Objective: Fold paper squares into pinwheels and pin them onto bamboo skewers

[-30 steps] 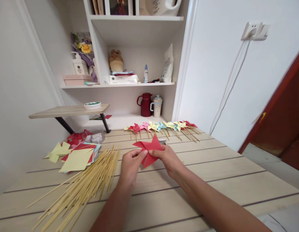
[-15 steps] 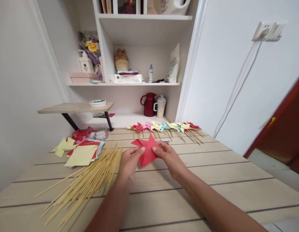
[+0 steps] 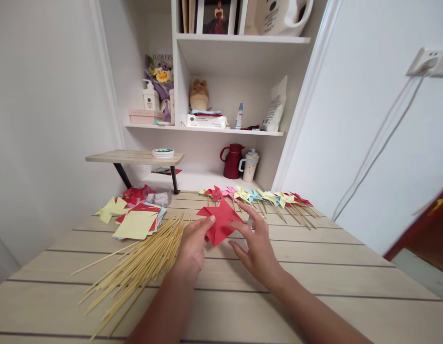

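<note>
A red paper pinwheel (image 3: 221, 222) with folded points is held above the table. My left hand (image 3: 195, 241) grips its left side, thumb on top and fingers beneath. Beside its right edge, my right hand (image 3: 255, 239) has thumb and fingers spread, the fingertips close to the paper; whether one touches it I cannot tell. A bundle of thin wooden sticks (image 3: 150, 260) lies on the table just left of my left hand. Behind the held paper, a row of finished pinwheels on sticks (image 3: 268, 197) lies in red, pink, yellow and blue.
To the left lie stacked paper squares (image 3: 135, 224), a yellow folded paper (image 3: 112, 209) and a clear container (image 3: 159, 197). A small raised shelf (image 3: 135, 156) stands behind them. A red jug (image 3: 233, 161) and a cup (image 3: 249, 166) stand at the back.
My right hand has let go of the red paper pinwheel and spread its fingers. My left hand still holds it. The camera view has shifted, moving the background rightward.
</note>
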`<state>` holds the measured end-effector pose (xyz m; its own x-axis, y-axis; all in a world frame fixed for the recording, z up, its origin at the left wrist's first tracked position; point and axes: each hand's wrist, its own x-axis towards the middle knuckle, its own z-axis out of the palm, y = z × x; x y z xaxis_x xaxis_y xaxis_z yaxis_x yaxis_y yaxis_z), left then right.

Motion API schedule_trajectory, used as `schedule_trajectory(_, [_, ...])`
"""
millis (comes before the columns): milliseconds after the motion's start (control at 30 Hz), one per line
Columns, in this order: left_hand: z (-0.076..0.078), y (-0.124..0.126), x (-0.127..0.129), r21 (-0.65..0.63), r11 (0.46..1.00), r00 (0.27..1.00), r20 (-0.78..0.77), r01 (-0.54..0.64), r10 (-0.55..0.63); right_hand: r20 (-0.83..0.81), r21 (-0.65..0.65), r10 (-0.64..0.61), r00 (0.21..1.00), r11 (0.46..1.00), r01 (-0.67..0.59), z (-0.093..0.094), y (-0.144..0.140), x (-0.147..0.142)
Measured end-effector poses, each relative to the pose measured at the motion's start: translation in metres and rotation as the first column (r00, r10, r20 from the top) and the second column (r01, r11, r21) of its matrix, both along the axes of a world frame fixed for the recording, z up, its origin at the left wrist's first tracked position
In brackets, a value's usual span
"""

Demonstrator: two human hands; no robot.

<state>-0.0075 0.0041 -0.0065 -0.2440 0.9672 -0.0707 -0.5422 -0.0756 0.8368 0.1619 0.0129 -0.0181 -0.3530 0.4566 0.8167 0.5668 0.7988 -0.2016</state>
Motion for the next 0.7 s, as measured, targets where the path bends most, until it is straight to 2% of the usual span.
schedule_trajectory(167, [0.0, -0.003, 0.005, 0.037, 0.998, 0.999, -0.011, 0.042, -0.042, 0.022, 0.064, -0.042, 0.999, 0.997, 0.04, -0.001, 0.005, 0.001])
schedule_trajectory(267, [0.001, -0.006, 0.009, 0.042, 0.997, 0.998, -0.023, 0.058, -0.057, -0.027, 0.061, -0.013, 1.0, 0.998, 0.015, -0.001, 0.006, 0.0])
schedule_trajectory(400, [0.002, -0.006, 0.012, 0.024, 1.0, 0.997, -0.078, 0.014, -0.012, -0.11, 0.032, 0.033, 0.993, 0.999, -0.03, 0.001, 0.004, 0.0])
schedule_trajectory(567, [0.001, -0.005, 0.014, 0.059, 0.998, 0.987, -0.158, -0.001, 0.01, -0.249, -0.118, 0.066, 0.966, 0.988, -0.098, 0.005, 0.004, 0.0])
schedule_trajectory(700, [-0.001, -0.003, 0.015, 0.099, 0.995, 0.983, -0.179, -0.013, 0.03, -0.362, -0.284, 0.046, 0.931, 0.946, -0.157, 0.008, 0.005, 0.0])
